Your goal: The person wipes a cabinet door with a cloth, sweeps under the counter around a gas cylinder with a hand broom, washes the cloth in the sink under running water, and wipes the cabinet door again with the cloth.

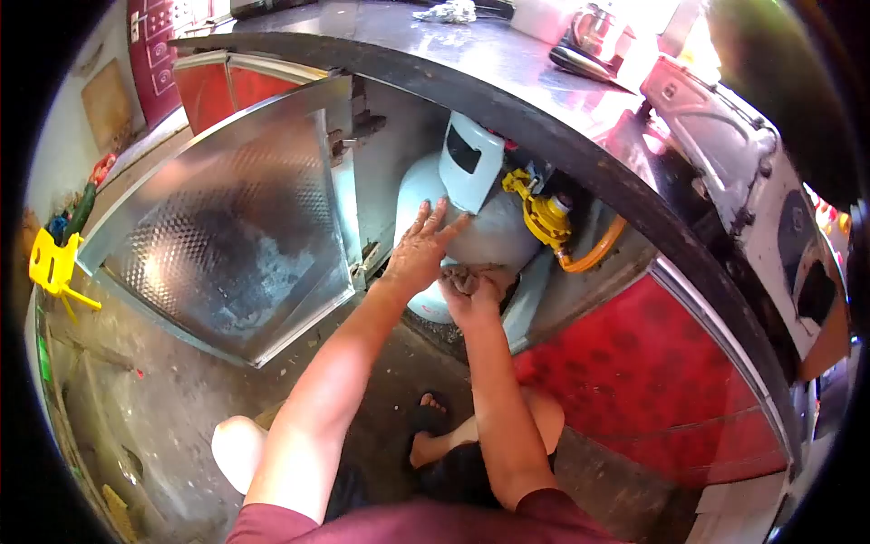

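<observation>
In the head view, a rounded gas cylinder (pixel 415 192) of smooth, pale blue-grey metal stands inside the cabinet under the counter (pixel 399 38), whose dark top is glossy and whose thick edge curves. The cylinder's collar (pixel 490 174) is a curved plate pierced by a dark, angular opening. The left hand (pixel 419 257) is spread flat, fingers splayed and gripping nothing, over the cylinder's rounded shoulder (whether the palm presses on the metal, I cannot tell). The right hand (pixel 473 306) is closed around a crumpled, grey-brown cloth (pixel 462 277), soft and folded, at the cylinder's lower front. Beside the collar sits a yellow regulator (pixel 546 222), chunky and rounded, from which an orange hose (pixel 600 257) bends in a smooth, tubular curve. To the left, the metal door (pixel 227 245) stands swung out, its shiny sheet embossed with small raised diamonds, cloudy in the lower part, and framed in plain metal. To the right, a glossy red panel (pixel 634 381) carries dark, blurred spots. The floor (pixel 181 408) is dull and stained.
</observation>
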The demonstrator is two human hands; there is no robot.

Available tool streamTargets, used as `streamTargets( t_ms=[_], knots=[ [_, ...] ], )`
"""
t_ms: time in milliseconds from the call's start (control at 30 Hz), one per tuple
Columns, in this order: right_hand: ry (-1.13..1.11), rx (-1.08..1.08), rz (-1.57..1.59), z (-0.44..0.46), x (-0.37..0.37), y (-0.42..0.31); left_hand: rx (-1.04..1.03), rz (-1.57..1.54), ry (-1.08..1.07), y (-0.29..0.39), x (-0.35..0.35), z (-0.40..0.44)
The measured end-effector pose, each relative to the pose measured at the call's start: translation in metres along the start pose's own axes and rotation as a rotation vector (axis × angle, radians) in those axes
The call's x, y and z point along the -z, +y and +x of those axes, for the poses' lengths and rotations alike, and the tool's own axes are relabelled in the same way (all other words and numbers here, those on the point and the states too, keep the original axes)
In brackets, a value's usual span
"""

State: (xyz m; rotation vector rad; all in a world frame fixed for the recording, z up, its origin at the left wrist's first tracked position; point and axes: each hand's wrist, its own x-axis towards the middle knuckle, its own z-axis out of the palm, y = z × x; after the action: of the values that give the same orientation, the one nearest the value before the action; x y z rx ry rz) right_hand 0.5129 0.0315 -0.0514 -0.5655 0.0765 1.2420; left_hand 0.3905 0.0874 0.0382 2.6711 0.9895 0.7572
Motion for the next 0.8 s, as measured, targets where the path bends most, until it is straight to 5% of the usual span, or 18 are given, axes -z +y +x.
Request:
streamTargets(
  t_ms=[333, 400, 567, 667, 800],
  knots=[
    [0.322, 0.138, -0.601, 0.029, 0.071, -0.022, -0.022, -0.143, 0.032, -0.002, -0.006, -0.044],
    [0.237, 0.247, -0.549, 0.062, 0.133, -0.029, 0.066, -0.283, 0.001, -0.004, -0.025, -0.061],
    [-0.012, 0.026, -0.501, 0.068, 0.163, -0.009, 0.215, -0.537, -0.013, 0.008, -0.088, -0.123],
    [-0.201, -0.029, -0.274, 0.062, 0.143, 0.034, 0.331, -0.626, -0.08, 0.015, -0.126, -0.161],
    [-0.068, -0.12, -0.017, 0.034, 0.078, 0.044, 0.438, -0.657, -0.127, 0.022, -0.117, -0.192]
  ],
)
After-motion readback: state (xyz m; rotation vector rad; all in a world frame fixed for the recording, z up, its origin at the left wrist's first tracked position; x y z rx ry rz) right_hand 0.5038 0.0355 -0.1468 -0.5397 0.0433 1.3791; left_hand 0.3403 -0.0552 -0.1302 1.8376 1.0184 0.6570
